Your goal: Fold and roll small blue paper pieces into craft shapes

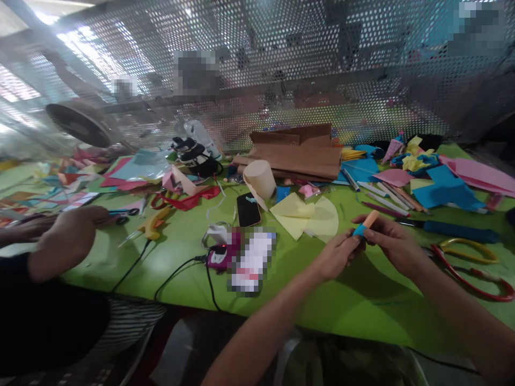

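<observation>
My left hand (337, 254) and my right hand (391, 242) meet over the green table (289, 300), both closed on one small item. It is a short peach-coloured stick (370, 217) with a blue piece (359, 230) round its lower part. The stick's tip points up and to the right; fingers cover its lower end. I cannot tell whether it is a marker or rolled paper. Just left of my hands lie cut yellow paper sheets (292, 212). Large scissors (475, 276) with red and yellow handles rest beside my right forearm, near a blue-handled tool (458, 230).
A yellow glue gun (156, 222), a purple power strip (225, 257), a blurred-out phone (253, 262) and a dark phone (248, 210) lie left. Behind are a tape roll (259, 179), brown paper (298, 155) and pens (396, 195). Another person's arm (66, 238) reaches in.
</observation>
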A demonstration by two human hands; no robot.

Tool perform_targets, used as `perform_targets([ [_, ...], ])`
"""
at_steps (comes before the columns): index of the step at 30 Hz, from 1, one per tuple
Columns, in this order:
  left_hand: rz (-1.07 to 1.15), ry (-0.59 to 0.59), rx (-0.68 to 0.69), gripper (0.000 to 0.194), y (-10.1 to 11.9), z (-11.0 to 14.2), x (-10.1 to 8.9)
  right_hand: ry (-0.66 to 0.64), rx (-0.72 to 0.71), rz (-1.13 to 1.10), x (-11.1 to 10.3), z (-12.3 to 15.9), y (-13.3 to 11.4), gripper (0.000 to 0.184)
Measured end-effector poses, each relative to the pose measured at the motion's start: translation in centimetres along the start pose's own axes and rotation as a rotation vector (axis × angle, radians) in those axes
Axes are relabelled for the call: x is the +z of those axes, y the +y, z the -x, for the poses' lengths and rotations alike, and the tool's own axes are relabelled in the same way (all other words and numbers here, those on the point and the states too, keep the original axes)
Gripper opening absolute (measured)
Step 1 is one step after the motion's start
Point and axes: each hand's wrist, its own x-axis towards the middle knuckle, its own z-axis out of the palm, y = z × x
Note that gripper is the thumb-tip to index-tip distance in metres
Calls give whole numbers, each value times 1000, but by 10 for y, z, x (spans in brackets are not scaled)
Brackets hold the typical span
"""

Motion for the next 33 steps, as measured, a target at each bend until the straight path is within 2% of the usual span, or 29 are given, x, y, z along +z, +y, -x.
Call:
perform_targets([
  [3, -27, -6, -16, 45, 1, 1, -1, -12, 22, -10, 3, 0, 0, 33],
  [7, -183, 104, 23, 45, 2, 2, -2, 27, 20, -27, 8, 1, 3, 32],
  [9, -187, 123, 14, 45, 1, 1, -2, 42, 22, -29, 8, 1, 5, 31],
  [12, -29, 52, -38, 46, -1, -2, -1, 29, 20, -44, 7, 2, 4, 32],
  [15, 159, -33, -71, 46, -3, -5, -1, -49, 30, -97, 4, 2, 1, 32],
  [17, 205, -61, -91, 46, -3, -5, -1, -95, 37, -103, 3, 1, -1, 30],
  [25, 148, -30, -93, 57, -2, -4, 1, -61, 28, -47, 5, 1, 5, 31],
  [29, 94, -81, -57, 59, -3, -3, 2, -67, 36, -27, 4, 0, 7, 29],
  [33, -69, -72, -58, 62, 0, 1, 1, -12, -8, 43, 3, -1, 7, 28],
])
